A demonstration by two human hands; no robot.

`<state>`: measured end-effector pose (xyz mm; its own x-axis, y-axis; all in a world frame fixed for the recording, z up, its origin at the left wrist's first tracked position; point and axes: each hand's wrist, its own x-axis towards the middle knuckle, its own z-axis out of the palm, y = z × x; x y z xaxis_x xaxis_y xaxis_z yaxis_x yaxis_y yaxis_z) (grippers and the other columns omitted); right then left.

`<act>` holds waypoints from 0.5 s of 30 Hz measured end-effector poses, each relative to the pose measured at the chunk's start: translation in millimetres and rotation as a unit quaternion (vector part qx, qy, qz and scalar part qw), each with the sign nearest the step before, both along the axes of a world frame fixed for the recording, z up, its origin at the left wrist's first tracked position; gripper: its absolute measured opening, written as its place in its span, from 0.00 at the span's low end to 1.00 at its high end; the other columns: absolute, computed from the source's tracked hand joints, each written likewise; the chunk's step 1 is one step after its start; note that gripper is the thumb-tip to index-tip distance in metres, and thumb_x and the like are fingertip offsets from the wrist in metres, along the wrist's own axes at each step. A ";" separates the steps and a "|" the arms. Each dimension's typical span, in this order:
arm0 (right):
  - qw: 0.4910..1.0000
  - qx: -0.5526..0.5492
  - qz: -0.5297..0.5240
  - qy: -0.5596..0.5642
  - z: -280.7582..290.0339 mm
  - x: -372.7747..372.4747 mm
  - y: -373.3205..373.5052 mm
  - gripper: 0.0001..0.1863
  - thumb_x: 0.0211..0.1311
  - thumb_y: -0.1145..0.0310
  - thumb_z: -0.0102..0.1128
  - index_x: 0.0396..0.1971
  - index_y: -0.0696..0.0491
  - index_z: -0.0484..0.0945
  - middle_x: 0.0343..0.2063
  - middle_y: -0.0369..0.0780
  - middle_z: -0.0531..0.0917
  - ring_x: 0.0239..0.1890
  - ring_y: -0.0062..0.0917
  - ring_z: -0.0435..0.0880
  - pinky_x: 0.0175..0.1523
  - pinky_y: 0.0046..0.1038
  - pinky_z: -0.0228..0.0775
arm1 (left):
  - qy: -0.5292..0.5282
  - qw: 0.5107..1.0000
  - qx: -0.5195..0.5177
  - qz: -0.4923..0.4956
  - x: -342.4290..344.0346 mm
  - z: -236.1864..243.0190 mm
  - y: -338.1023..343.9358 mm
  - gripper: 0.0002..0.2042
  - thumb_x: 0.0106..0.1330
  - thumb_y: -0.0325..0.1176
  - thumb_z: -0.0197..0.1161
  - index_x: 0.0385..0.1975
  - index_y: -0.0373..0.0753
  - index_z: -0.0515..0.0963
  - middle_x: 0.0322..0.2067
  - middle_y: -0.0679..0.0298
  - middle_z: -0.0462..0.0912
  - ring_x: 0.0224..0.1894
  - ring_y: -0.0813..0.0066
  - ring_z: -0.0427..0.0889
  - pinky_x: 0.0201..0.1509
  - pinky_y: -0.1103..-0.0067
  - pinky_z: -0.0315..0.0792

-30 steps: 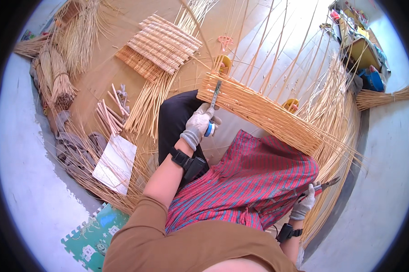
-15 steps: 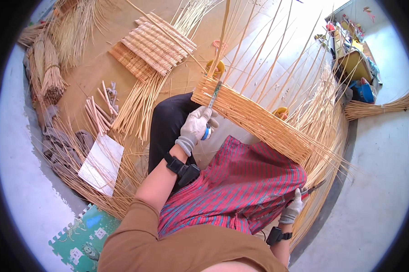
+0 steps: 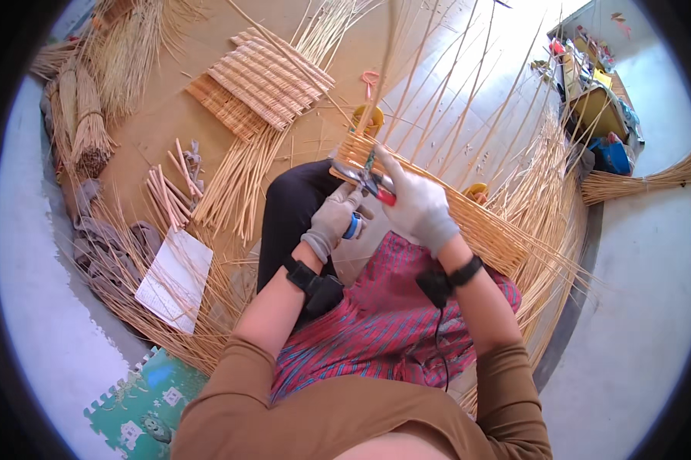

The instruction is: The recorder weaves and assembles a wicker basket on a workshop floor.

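Note:
A long woven wicker panel (image 3: 479,222) leans across my lap, with tall upright stakes rising from its far edge. Near its left end, my left hand (image 3: 331,221), in a pale work glove, is closed around a blue tape measure (image 3: 353,226). My right hand (image 3: 420,205), gloved too, grips pruning shears (image 3: 386,196) with a red handle, its index finger stretched toward the panel. The shears' metal jaws lie just above my left fingers, in front of the panel's left end. A greenish strip, apparently the tape's blade, shows beside that index finger; the rest is hidden.
A striped red cloth (image 3: 391,299) covers my lap. Finished woven panels (image 3: 269,77) lie on the floor ahead to the left, above loose rods (image 3: 234,184). A sheet of paper (image 3: 175,282) rests on canes at left. Long canes (image 3: 548,169) pile along the right wall.
My right hand has come up from the lower right with the shears to the panel's left end, beside my left hand. The left hand stays near the same place, still on the tape measure.

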<state>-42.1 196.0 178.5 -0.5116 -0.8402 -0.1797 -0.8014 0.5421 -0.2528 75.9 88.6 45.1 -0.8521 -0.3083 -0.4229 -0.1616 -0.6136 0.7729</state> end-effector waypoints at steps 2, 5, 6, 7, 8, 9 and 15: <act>0.998 0.033 -0.053 0.013 -18.1 -13.0 -25.9 0.40 0.63 0.55 0.60 0.75 0.39 0.56 0.43 0.46 0.86 0.45 0.41 0.87 0.46 0.41 0.78 | -0.039 0.999 -0.014 -0.015 -1.3 7.0 -0.3 0.12 0.79 0.38 0.48 0.53 0.40 0.73 0.28 0.59 0.84 0.17 0.76 0.78 0.20 0.78 0.73; 0.998 0.012 -0.064 -0.002 -25.4 -11.2 -39.3 0.40 0.59 0.58 0.62 0.73 0.41 0.60 0.46 0.49 0.85 0.46 0.44 0.86 0.49 0.41 0.77 | -0.051 0.998 -0.024 -0.007 4.2 9.3 -6.6 0.13 0.80 0.39 0.47 0.54 0.39 0.72 0.28 0.57 0.84 0.18 0.75 0.78 0.21 0.78 0.73; 0.997 0.003 -0.072 -0.017 -25.3 -10.8 -39.6 0.40 0.56 0.61 0.63 0.71 0.42 0.62 0.47 0.51 0.85 0.47 0.46 0.85 0.51 0.42 0.77 | -0.053 0.998 -0.018 -0.001 6.3 11.0 -7.0 0.13 0.80 0.39 0.47 0.54 0.39 0.72 0.28 0.57 0.84 0.18 0.75 0.78 0.21 0.78 0.73; 0.998 0.009 -0.066 -0.018 -27.3 -12.4 -40.6 0.40 0.56 0.61 0.63 0.71 0.42 0.62 0.47 0.51 0.85 0.47 0.46 0.85 0.51 0.42 0.77 | -0.055 0.998 -0.013 -0.002 7.2 13.1 -8.6 0.14 0.80 0.38 0.47 0.55 0.39 0.72 0.28 0.57 0.84 0.18 0.74 0.78 0.21 0.78 0.73; 0.998 -0.007 -0.063 -0.013 -29.9 -15.2 -42.0 0.39 0.56 0.61 0.63 0.71 0.42 0.63 0.47 0.51 0.85 0.47 0.46 0.85 0.52 0.42 0.77 | -0.056 0.998 -0.009 -0.003 7.6 13.3 -10.0 0.14 0.80 0.38 0.47 0.55 0.38 0.72 0.28 0.57 0.84 0.18 0.74 0.78 0.21 0.78 0.73; 0.998 -0.026 -0.063 -0.006 -31.6 -17.2 -43.0 0.39 0.56 0.62 0.63 0.70 0.42 0.64 0.47 0.51 0.85 0.47 0.46 0.85 0.52 0.43 0.77 | -0.055 0.998 -0.006 -0.001 6.4 10.4 -10.4 0.14 0.80 0.38 0.47 0.55 0.38 0.72 0.28 0.57 0.84 0.18 0.74 0.78 0.21 0.78 0.73; 0.997 -0.026 -0.058 -0.040 -31.3 -23.9 -30.7 0.37 0.55 0.56 0.68 0.66 0.45 0.69 0.46 0.54 0.84 0.48 0.49 0.84 0.51 0.44 0.77 | -0.036 0.995 -0.092 0.001 1.9 -1.0 -2.8 0.12 0.78 0.38 0.49 0.49 0.37 0.75 0.26 0.59 0.82 0.18 0.75 0.77 0.21 0.78 0.72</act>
<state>-66.0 165.3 147.1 -0.5914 -0.7858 -0.1809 -0.7105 0.6139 -0.3439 77.9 85.8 44.1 -0.8206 -0.3875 -0.4200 -0.2202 -0.4637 0.8582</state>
